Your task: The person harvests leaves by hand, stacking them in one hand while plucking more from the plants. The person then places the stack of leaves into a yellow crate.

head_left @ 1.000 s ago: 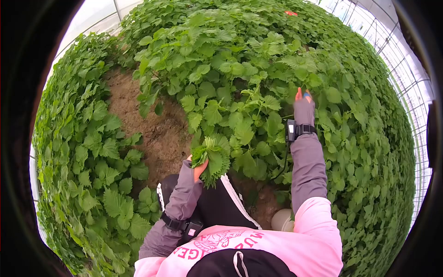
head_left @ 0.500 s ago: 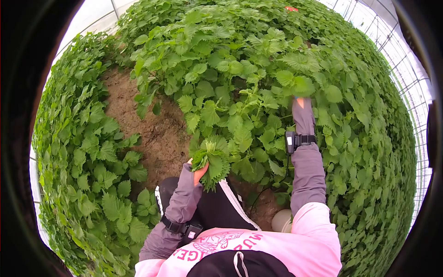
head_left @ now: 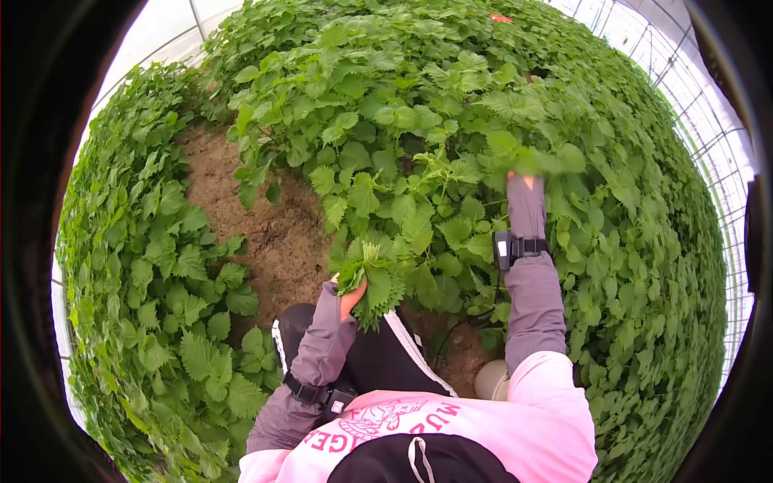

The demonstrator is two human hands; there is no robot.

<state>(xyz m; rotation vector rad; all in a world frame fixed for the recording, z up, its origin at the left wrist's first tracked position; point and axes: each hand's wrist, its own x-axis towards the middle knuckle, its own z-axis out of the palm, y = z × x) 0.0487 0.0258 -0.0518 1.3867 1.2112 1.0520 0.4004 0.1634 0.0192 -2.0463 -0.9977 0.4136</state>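
Observation:
In my left hand [head_left: 351, 298] is a bundle of green leaves [head_left: 380, 283] with jagged edges, their pale cut stems pointing up. The fingers are wrapped round it, low in front of my lap. My right hand [head_left: 525, 178] reaches forward into the leafy plants [head_left: 451, 149] on the right; leaves cover its fingers, so I cannot see whether they grip anything. The leaves just above that hand are smeared by motion.
Bare brown soil [head_left: 262, 217] forms a path between the left plant row [head_left: 161, 274] and the plants ahead. A pale rounded object [head_left: 491, 381] sits by my right side. A small red thing [head_left: 501, 18] lies among the far leaves. Greenhouse framing [head_left: 692, 105] stands along the right.
The leaves over my right hand have shifted and blurred, while that hand has moved very slightly. My left hand keeps hold of the leaf bundle in nearly the same place.

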